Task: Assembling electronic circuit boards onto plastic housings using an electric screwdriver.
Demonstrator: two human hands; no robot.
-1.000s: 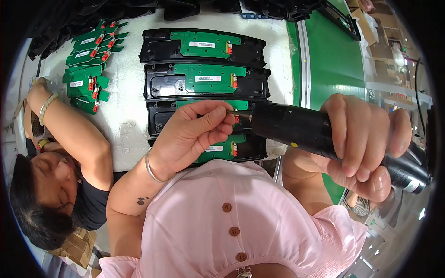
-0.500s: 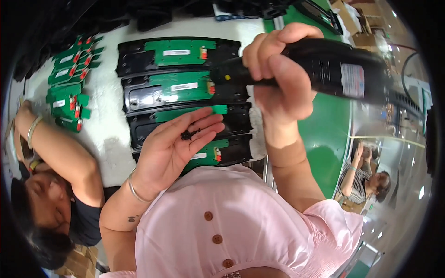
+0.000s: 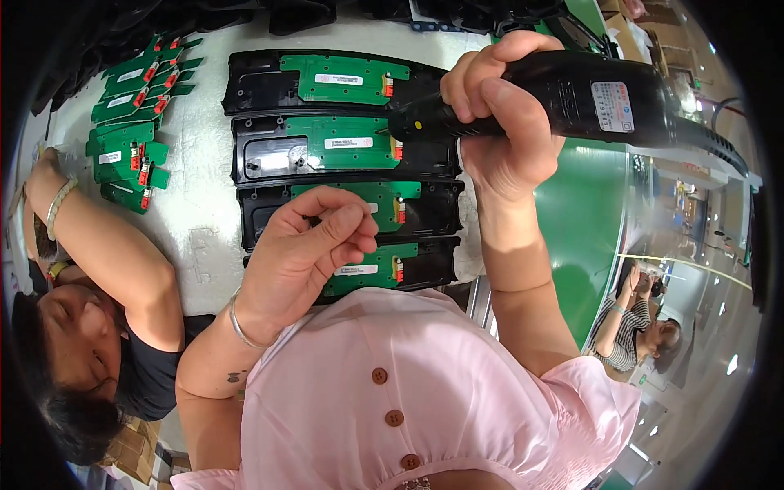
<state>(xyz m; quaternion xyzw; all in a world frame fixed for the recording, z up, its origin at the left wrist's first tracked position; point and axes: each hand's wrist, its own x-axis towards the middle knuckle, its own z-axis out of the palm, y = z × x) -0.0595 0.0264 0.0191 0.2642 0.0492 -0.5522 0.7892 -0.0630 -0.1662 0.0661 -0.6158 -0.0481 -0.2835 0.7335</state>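
Note:
My right hand [image 3: 510,122] grips a black electric screwdriver [image 3: 572,94] that lies nearly level, its cord leading off to the right. The tool's nose points left, its tip near the upper edge of a green circuit board [image 3: 335,147] on the second black panel [image 3: 249,151] from the far side. My left hand [image 3: 306,241] hovers over the two nearest panels, its fingers curled in and thumb pressed against them. Small black screws [image 3: 312,220] are in it, mostly hidden by the fingers. Each panel in this column carries a green board with a white label and a red-and-white connector.
Spare green circuit boards [image 3: 126,155] lie in overlapping piles on the white foam sheet [image 3: 204,163] to the left. Beside them a co-worker's arm [image 3: 114,229] rests. Black parts [image 3: 302,15] crowd the far edge. A green surface [image 3: 584,220] stretches along the right.
My left hand has gone from an open palm showing the screws to curled fingers. The panels appear shifted slightly right and up in view. The screwdriver remains over the second panel.

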